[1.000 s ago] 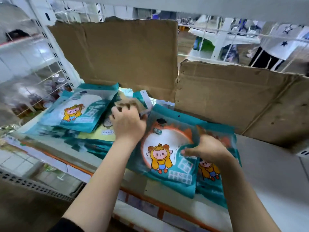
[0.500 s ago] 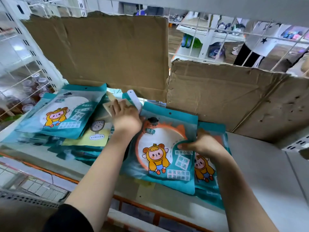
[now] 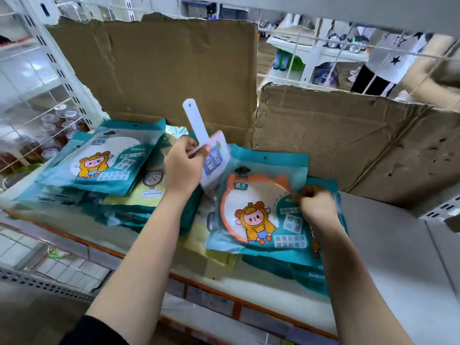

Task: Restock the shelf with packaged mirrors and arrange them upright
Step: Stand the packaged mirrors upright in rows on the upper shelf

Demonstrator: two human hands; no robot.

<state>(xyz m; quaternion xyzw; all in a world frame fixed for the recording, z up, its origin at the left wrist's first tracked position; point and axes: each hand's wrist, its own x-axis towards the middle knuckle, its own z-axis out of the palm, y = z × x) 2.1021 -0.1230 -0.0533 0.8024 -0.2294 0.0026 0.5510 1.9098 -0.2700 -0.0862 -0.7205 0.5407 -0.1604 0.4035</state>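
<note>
My left hand (image 3: 185, 163) grips a pale blue handled mirror in a clear packet (image 3: 204, 145), lifted with its handle pointing up. My right hand (image 3: 317, 207) pinches the right edge of a teal mirror packet with an orange-rimmed mirror and a cartoon figure (image 3: 258, 210). That packet lies tilted on other teal packets on the white shelf (image 3: 388, 245). A second pile of teal packets (image 3: 99, 160) lies flat at the left, with a yellow packet (image 3: 154, 188) beneath it.
Two torn cardboard sheets (image 3: 159, 70) (image 3: 348, 140) stand against the wire back of the shelf. The shelf's front edge carries an orange price rail (image 3: 224, 295). Jars (image 3: 49, 130) sit on a neighbouring shelf at the left. A person's dark and white clothing (image 3: 378, 70) shows behind the wire.
My left hand has lifted the pale blue handled mirror up out of the pile. My right hand has stayed on the right side of the teal packet, shifting slightly.
</note>
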